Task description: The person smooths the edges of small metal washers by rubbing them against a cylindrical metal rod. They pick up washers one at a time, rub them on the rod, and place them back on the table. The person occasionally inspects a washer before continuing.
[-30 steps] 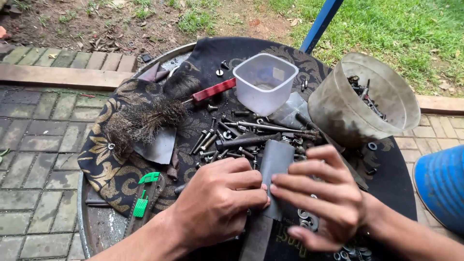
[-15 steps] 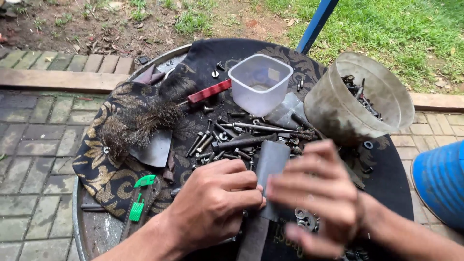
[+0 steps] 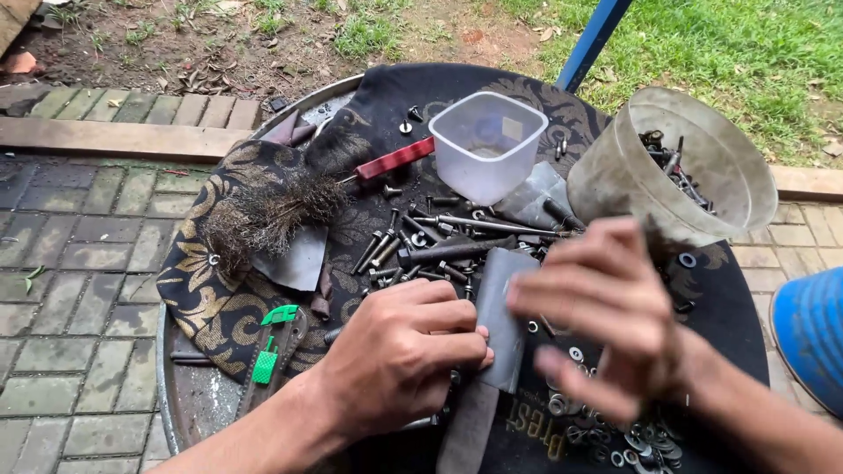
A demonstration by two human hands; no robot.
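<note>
My left hand [image 3: 404,351] rests on the table with curled fingers, its fingertips gripping the left edge of a long flat grey metal plate [image 3: 502,303]. The plate lies on a heap of bolts [image 3: 439,241] and reaches down towards me. My right hand [image 3: 606,316] hovers just right of the plate, blurred, fingers apart with nothing seen in them. Below it lie several washers and nuts [image 3: 606,439].
A round table [image 3: 189,404] under a black patterned cloth [image 3: 211,290] carries a clear square plastic tub [image 3: 487,145], a tilted grey bucket [image 3: 676,171] holding bolts, a wire brush [image 3: 272,211] with a red handle and a green-handled tool [image 3: 268,351]. A blue barrel [image 3: 812,325] stands right.
My right hand has come off the grey plate and moved a little to the right, fingers spreading. My left hand has stayed on the plate's edge.
</note>
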